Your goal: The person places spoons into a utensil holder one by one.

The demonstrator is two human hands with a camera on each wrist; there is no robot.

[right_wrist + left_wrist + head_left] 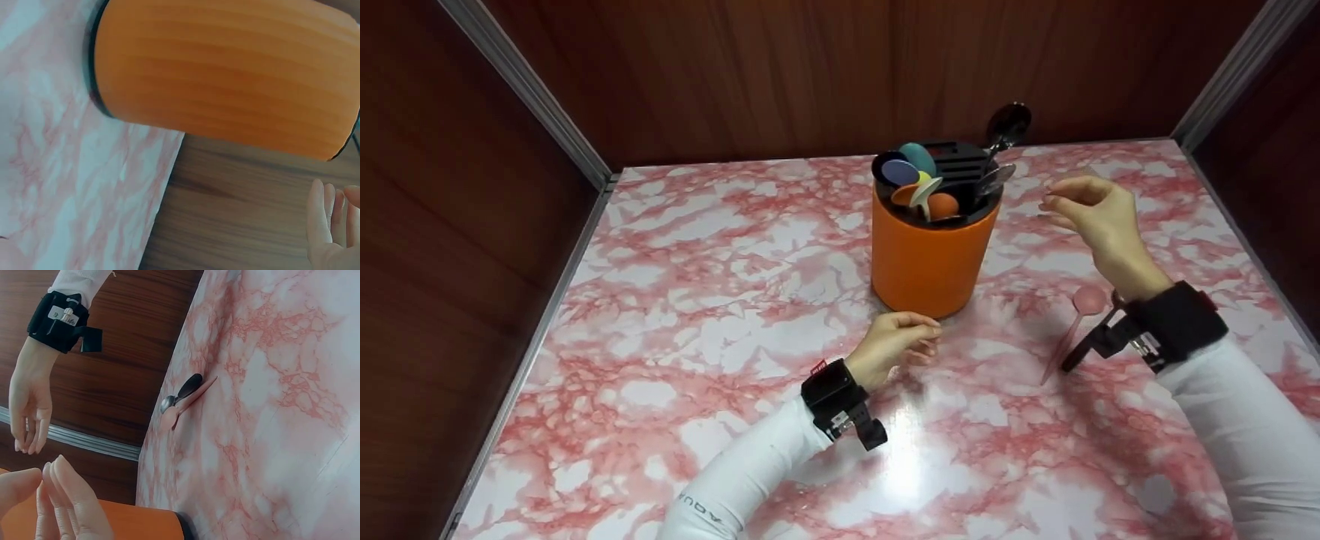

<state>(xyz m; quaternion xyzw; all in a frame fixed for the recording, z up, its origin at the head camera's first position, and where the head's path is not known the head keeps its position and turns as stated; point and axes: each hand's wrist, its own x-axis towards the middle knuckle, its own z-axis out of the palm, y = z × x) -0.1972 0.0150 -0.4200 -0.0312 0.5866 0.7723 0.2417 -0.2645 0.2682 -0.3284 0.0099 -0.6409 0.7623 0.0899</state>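
An orange utensil holder (930,259) with a black slotted top stands upright, with several colourful spoons (900,173) and a dark, shiny spoon (1009,126) sticking out. My right hand (1099,217) is in the air to the right of its rim, fingers loosely bent and apart from the utensils. In front of the holder's base is my left hand (896,345), relaxed, with thumb and fingertips close together. Neither hand holds anything visible. Below my right wrist, a pink spoon (1087,301) and a black-handled metal spoon (190,385) lie side by side on the table.
The table (720,277) has a pink and white marbled top. Dark wood-grain panels (750,75) enclose its back and sides, with metal strips (529,82) at the corners. Light glares off the tabletop in front of the left hand.
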